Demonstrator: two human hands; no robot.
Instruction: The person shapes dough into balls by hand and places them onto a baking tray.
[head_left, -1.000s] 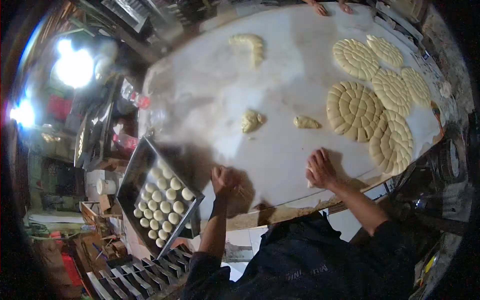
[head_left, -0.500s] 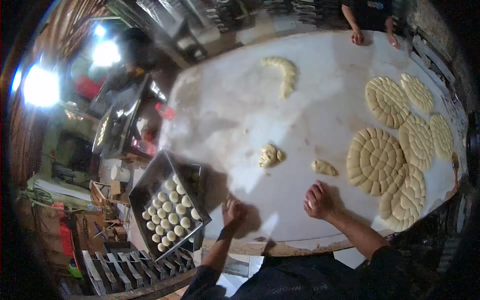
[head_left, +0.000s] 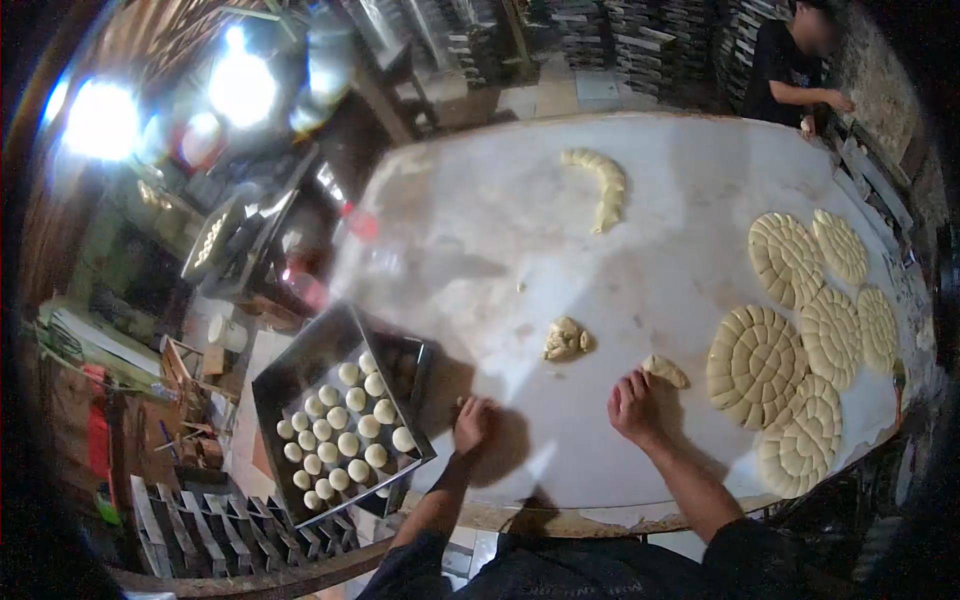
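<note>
My left hand (head_left: pixel 474 426) is closed in a loose curl, low over the pale tabletop, just right of the tray of dough balls. Whatever lies under its fingers is hidden. My right hand (head_left: pixel 632 406) is also curled, with its fingertips beside a small torn dough piece (head_left: pixel 668 371); I cannot tell whether they touch, and anything inside the hand is hidden. Farther in, between the hands, lies a rough lump of dough (head_left: pixel 568 340). To the left, a dark metal tray (head_left: pixel 305 362) holds several round dough balls (head_left: pixel 347 444).
Flat spiral coils of cut dough (head_left: pixel 757 366) cover the table's right side. A curved dough strip (head_left: pixel 602 188) lies toward the far edge. Another person (head_left: pixel 785 70) stands at the far right corner. Slatted metal racks (head_left: pixel 220 535) stand lower left.
The camera view has tilted up, so the table appears lower. My right hand is nearer the small dough piece. The other person's hands have left the tabletop's far edge.
</note>
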